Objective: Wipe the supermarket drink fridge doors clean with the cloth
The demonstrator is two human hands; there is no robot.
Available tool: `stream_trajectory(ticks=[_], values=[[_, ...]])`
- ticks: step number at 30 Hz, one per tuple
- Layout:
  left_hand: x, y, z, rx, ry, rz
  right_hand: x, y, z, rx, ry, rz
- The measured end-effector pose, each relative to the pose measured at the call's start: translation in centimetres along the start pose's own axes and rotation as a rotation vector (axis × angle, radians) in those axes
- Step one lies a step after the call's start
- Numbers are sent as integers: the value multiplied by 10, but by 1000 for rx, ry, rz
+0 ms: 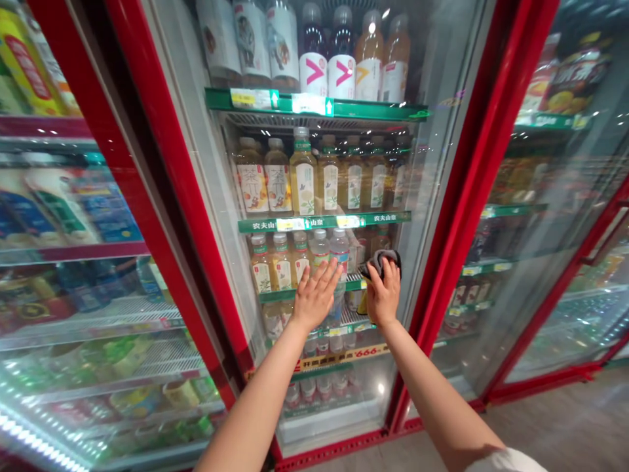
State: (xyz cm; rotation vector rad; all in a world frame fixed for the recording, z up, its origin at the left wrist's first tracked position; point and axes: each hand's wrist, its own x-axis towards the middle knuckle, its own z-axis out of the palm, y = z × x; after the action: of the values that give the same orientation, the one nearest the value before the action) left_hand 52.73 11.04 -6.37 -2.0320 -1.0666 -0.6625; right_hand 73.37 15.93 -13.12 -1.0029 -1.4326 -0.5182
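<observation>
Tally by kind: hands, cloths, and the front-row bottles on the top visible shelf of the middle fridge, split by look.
Hands (left hand, right hand): 2
Dark cloth: 1
Large white-labelled bottles: 3
Dark-drink bottles: 2
Orange-drink bottles: 2
Total: 10

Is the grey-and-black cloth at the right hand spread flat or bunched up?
Bunched up: the grey-and-black cloth shows as a compact, rumpled wad around the fingertips of the right hand, not a flat sheet.
</observation>
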Motion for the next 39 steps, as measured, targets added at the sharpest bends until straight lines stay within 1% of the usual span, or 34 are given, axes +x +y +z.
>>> stream_trajectory(ticks=[2, 4, 5, 7, 9, 11, 13, 15, 17, 18, 19, 21, 23, 24, 25, 27, 29, 31, 33, 36, 37, 38, 39], values=[[2, 7, 4, -11, -11, 16, -17, -1, 0, -1, 8, 50], [5, 12, 7, -16, -9, 45, -22, -4, 1, 10, -36, 11], [8, 14, 9, -19, -2, 62, -18, -4, 1, 17, -64, -24], [17, 19, 13, -26, 27, 93, -1, 3, 0, 22, -99, -60], [27, 26, 18, -44, 58, 104, 17, 17, -2, 20, -88, -19], [34, 32, 24, -65, 71, 101, 22, 31, -5, 24, -36, 79], [36, 37, 30, -70, 77, 92, 9, 40, -6, 18, 44, 196], [35, 39, 37, -61, 96, 96, -12, 39, -4, -20, 88, 279], [32, 37, 43, -49, 126, 116, -26, 34, -3, -80, 63, 287], [31, 36, 46, -46, 140, 126, -27, 33, -3, -108, 33, 265], [30, 35, 48, -44, 150, 132, -23, 33, -4, -131, 0, 235], [30, 33, 53, -46, 163, 136, -6, 39, -8, -162, -43, 185], [30, 32, 56, -52, 169, 130, 11, 49, -13, -171, -68, 172], [31, 33, 56, -54, 174, 128, 14, 55, -15, -170, -71, 184], [32, 33, 57, -54, 180, 128, 12, 59, -17, -169, -68, 208], [33, 33, 56, -57, 198, 134, -3, 63, -17, -166, -41, 287], [33, 33, 56, -72, 206, 142, -25, 61, -14, -165, -12, 369], [33, 33, 56, -79, 199, 141, -36, 58, -11, -157, -8, 411], [33, 32, 57, -81, 185, 138, -28, 58, -9, -146, -18, 417], [32, 32, 59, -103, 163, 137, 1, 64, -10, -139, -6, 426], [32, 32, 60, -113, 157, 135, 6, 66, -11, -137, -2, 429], [31, 32, 61, -120, 153, 132, 6, 67, -11, -133, -2, 434], [31, 32, 61, -125, 154, 131, 0, 67, -11, -129, -5, 443]])
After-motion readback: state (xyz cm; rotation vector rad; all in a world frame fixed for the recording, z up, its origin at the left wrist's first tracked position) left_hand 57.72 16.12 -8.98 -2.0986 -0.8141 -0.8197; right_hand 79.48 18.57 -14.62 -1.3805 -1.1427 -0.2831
